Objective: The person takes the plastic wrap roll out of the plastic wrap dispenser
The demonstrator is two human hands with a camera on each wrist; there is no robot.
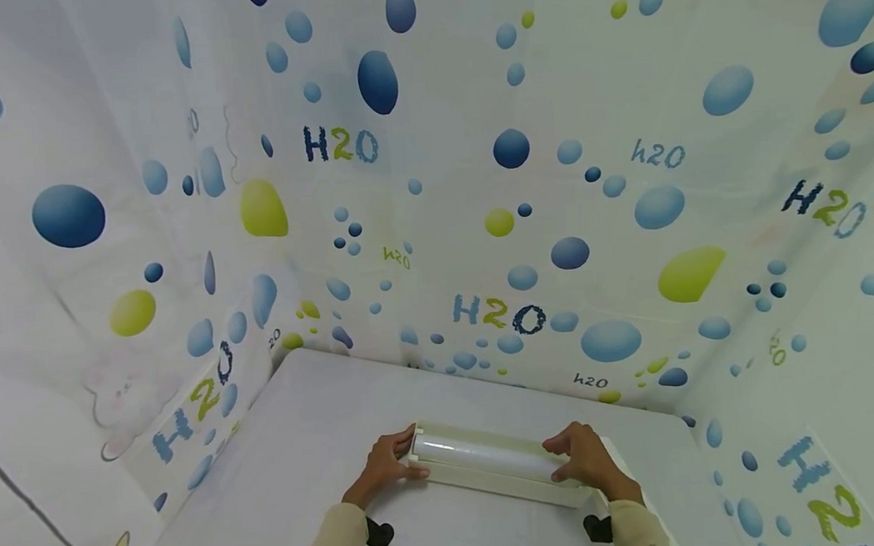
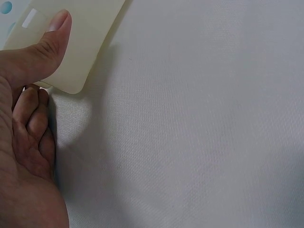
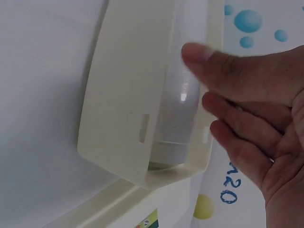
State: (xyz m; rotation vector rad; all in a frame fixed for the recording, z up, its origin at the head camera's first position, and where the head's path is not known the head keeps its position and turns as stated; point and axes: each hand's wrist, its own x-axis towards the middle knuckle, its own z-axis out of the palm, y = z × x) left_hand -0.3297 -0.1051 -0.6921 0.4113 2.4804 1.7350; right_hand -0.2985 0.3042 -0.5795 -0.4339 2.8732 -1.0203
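Observation:
A long cream plastic dispenser box (image 1: 498,483) lies crosswise on the white-covered table, its open side up. Inside it sits a shiny, whitish roll of film (image 1: 486,454). My left hand (image 1: 388,461) grips the box's left end, thumb (image 2: 59,35) flat on the near wall and fingers round the end. Over the roll's right end is my right hand (image 1: 587,462), its thumb and fingers apart and loosely bent. In the right wrist view the thumb (image 3: 197,54) overlaps the roll, and the other fingertips are at the box's far wall.
A second cream plastic piece (image 3: 109,204) with a coloured label (image 3: 148,220) lies at the box's right end, partly behind my right forearm. White curtains (image 1: 439,181) printed with blue and green bubbles surround the table (image 1: 355,403) at the back and sides.

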